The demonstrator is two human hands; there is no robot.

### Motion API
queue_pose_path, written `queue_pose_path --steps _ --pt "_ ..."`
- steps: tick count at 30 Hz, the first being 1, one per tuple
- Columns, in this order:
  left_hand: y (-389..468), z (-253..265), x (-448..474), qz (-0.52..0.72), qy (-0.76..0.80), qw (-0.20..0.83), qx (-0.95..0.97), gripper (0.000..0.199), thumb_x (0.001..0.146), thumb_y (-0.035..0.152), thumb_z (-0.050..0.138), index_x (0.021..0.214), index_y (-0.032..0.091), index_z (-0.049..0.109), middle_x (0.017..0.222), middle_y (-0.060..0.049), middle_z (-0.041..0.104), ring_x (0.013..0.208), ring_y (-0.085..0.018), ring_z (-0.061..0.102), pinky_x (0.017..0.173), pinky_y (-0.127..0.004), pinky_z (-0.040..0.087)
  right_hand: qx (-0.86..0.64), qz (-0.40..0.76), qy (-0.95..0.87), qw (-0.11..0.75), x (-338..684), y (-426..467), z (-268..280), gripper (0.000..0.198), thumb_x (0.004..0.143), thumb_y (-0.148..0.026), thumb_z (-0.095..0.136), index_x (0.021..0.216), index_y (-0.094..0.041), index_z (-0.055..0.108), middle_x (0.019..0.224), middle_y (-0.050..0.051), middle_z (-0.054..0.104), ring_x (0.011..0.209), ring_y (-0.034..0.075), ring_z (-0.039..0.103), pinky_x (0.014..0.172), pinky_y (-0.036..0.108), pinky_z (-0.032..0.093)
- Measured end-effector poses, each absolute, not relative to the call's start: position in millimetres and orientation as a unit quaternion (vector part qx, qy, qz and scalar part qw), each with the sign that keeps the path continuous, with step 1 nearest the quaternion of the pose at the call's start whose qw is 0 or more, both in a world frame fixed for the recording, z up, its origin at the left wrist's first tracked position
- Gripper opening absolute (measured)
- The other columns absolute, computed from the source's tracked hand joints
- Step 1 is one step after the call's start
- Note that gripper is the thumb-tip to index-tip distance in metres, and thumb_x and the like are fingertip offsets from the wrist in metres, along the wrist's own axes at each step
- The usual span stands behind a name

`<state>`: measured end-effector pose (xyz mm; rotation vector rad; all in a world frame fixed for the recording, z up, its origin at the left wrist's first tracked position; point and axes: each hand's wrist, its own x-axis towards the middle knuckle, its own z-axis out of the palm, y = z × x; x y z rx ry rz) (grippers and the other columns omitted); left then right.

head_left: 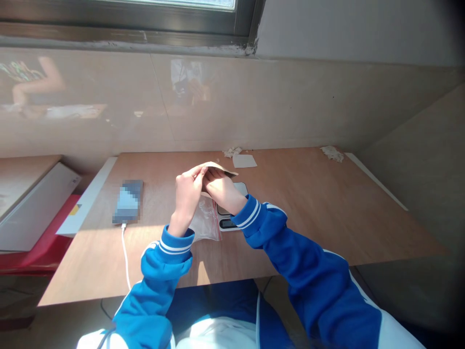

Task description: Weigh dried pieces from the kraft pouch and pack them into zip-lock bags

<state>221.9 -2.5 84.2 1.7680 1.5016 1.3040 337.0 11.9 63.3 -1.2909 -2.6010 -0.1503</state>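
My left hand point(188, 191) is closed, thumb and fingers pinching the edge of a brown paper piece point(217, 166), which looks like a small paper bag or folded sheet. My right hand point(223, 190) reaches up against the paper's underside, perhaps inside it; its fingertips are hidden there. Both hands are raised over the table, close together. Below them lies a clear zip bag point(207, 222) with a red seal line. Beside it, partly covered by my right hand and sleeve, is a white digital scale point(225, 228) with a dark display.
A phone point(128, 201) with a white charging cable point(125, 252) lies left on the wooden table point(308, 203). Toward the wall are a white card point(244, 161) and crumpled tissues point(332, 153). A red stool or chair point(47, 237) stands left. The tiled wall closes off the back.
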Motion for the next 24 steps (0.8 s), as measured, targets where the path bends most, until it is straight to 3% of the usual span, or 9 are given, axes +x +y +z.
queue_pose_path --steps 5,8,12,19,24 --pt "-5 84 226 0.464 0.555 0.237 0.649 0.026 0.091 0.030 0.052 0.103 0.022 0.074 0.107 -0.005 0.074 0.100 -0.022 0.068 0.088 -0.030 0.051 -0.434 -0.071 -0.893 0.096 340 18 65 0.035 0.093 -0.011 0.045 0.125 0.001 0.054 0.126 0.023 0.058 0.121 0.031 0.052 0.107 0.042 0.039" --pt "-4 88 222 0.458 0.549 0.244 0.655 0.027 0.092 0.032 0.051 0.104 0.024 0.074 0.108 -0.003 0.074 0.102 -0.021 0.068 0.089 -0.029 0.051 -0.389 -0.053 -0.910 0.134 347 20 71 0.029 0.094 -0.017 0.047 0.116 -0.002 0.060 0.119 0.022 0.062 0.116 0.029 0.055 0.103 0.043 0.042" --pt "-2 94 215 0.455 0.541 0.252 0.661 0.027 0.091 0.033 0.052 0.103 0.023 0.074 0.105 -0.003 0.074 0.099 -0.021 0.068 0.088 -0.028 0.051 -0.345 -0.015 -0.915 0.208 356 13 80 0.022 0.094 -0.011 0.046 0.103 -0.013 0.066 0.113 0.013 0.065 0.112 0.023 0.057 0.098 0.039 0.046" --pt "4 97 209 0.456 0.523 0.267 0.668 0.028 0.091 0.031 0.051 0.102 0.021 0.074 0.105 -0.003 0.074 0.099 -0.020 0.068 0.087 -0.027 0.051 -0.347 0.032 -0.886 0.305 374 -10 91 0.034 0.091 -0.006 0.044 0.118 -0.021 0.058 0.132 0.008 0.055 0.132 0.020 0.043 0.109 0.042 0.040" --pt "12 101 204 0.443 0.543 0.244 0.670 0.029 0.089 0.034 0.052 0.099 0.020 0.075 0.102 -0.005 0.075 0.094 -0.022 0.069 0.085 -0.028 0.051 -0.370 0.099 -0.813 0.439 387 -17 96 0.031 0.092 -0.018 0.051 0.122 -0.027 0.050 0.133 0.007 0.052 0.128 0.020 0.048 0.106 0.040 0.044"
